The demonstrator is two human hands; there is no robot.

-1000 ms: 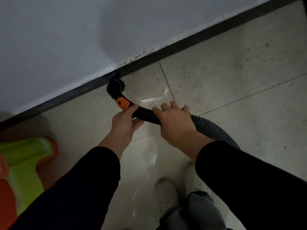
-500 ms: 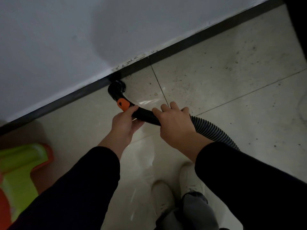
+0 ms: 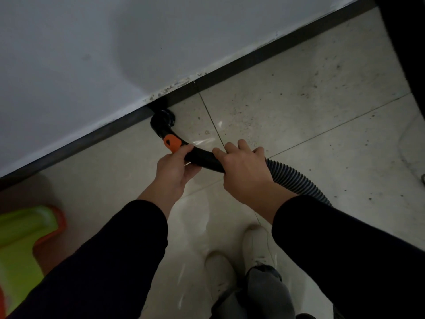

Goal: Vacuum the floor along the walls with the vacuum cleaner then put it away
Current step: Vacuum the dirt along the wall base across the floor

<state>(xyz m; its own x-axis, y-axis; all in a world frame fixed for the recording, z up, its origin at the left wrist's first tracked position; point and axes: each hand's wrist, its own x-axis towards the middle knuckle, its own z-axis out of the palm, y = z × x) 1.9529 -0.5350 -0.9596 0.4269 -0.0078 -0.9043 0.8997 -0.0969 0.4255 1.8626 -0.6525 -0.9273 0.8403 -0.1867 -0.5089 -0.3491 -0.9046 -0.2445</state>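
The vacuum's black curved nozzle [image 3: 162, 122] with an orange button [image 3: 172, 142] points down at the floor right against the dark skirting board [image 3: 96, 134] under the white wall. My left hand [image 3: 173, 168] grips the black handle tube just behind the orange button. My right hand [image 3: 243, 168] is wrapped over the same tube further back, where the ribbed grey hose [image 3: 296, 180] begins and runs off to the lower right behind my sleeve. The vacuum's body is out of view.
Speckled, dusty beige floor tiles [image 3: 299, 107] stretch to the right along the wall. A green and orange plastic object [image 3: 20, 245] sits at the lower left near the wall. A dark vertical edge [image 3: 404, 42] stands at the far right. My white shoes [image 3: 255, 245] are below.
The nozzle has slid slightly to the right along the skirting board, with both hands keeping their grip. The view has shifted right, revealing a dark edge at the right.
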